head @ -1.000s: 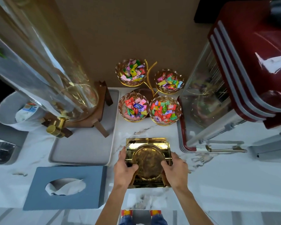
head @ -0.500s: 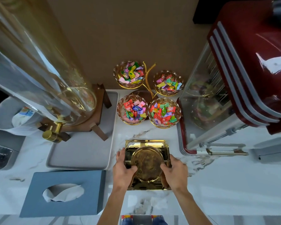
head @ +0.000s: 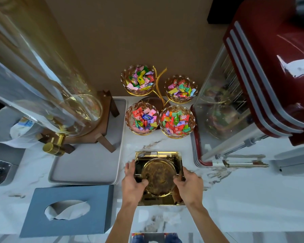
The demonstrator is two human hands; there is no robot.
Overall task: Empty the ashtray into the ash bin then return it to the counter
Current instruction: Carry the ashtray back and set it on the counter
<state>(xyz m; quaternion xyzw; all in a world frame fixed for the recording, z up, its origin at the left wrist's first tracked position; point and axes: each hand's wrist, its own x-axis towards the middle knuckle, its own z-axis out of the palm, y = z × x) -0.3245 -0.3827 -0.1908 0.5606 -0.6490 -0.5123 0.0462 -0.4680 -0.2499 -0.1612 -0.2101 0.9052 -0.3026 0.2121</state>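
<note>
A square, shiny gold ashtray [head: 159,174] with a round dished centre sits on the white marble counter [head: 244,199], just in front of me. My left hand [head: 132,185] grips its left side and my right hand [head: 189,184] grips its right side, thumbs over the rim. A bin lined with a white bag [head: 6,127] stands at the far left, below counter level, partly hidden by a glass dispenser.
A tall glass drinks dispenser [head: 47,95] on a wooden stand rests on a grey tray [head: 88,172] at left. A blue tissue box [head: 67,209] lies at front left. Several candy bowls [head: 159,109] stand behind the ashtray. A red glass-fronted machine [head: 253,102] fills the right.
Both hands stay on the ashtray's sides; the view has shifted slightly, and the ashtray sits in much the same spot on the counter.
</note>
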